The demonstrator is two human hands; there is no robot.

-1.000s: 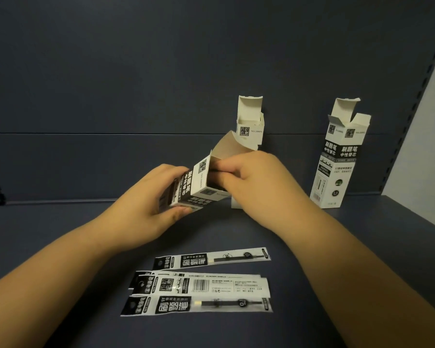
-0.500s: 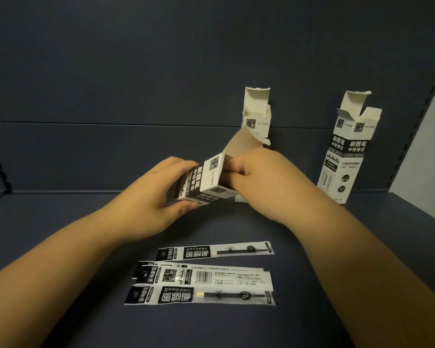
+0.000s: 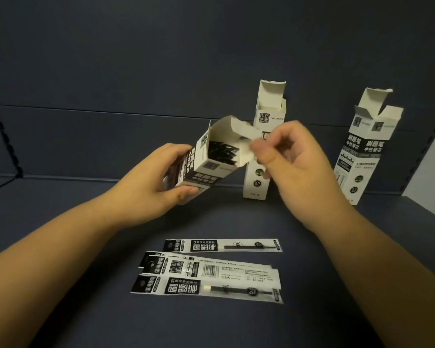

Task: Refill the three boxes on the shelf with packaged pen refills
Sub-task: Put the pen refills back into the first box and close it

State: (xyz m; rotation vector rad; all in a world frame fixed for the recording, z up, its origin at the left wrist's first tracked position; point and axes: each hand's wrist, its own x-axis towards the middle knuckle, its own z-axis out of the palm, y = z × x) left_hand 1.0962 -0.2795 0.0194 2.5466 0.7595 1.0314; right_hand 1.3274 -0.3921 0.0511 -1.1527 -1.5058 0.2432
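I see the dark blue shelf (image 3: 324, 247) filling my view, its back panel rising behind everything. Two white-and-black boxes stand upright on it against the back: the middle box (image 3: 258, 183), partly behind my right hand, and the right box (image 3: 362, 156) well apart from it, both with top flaps open. My left hand (image 3: 158, 182) holds the third box (image 3: 206, 162) off the shelf, tilted with its open mouth toward me; its grip is wrapped round the lower body, thumb under the near face. Dark packet ends show inside that mouth. My right hand (image 3: 289, 159) has its grip pinched, thumb against fingertips, on the box's raised lid flap (image 3: 244, 136); the hand is blurred, so I cannot tell the contact more finely. On the shelf near me lie the packaged pen refills: one single packet (image 3: 224, 245) farther back, and an overlapping stack of packets (image 3: 209, 278) just in front.
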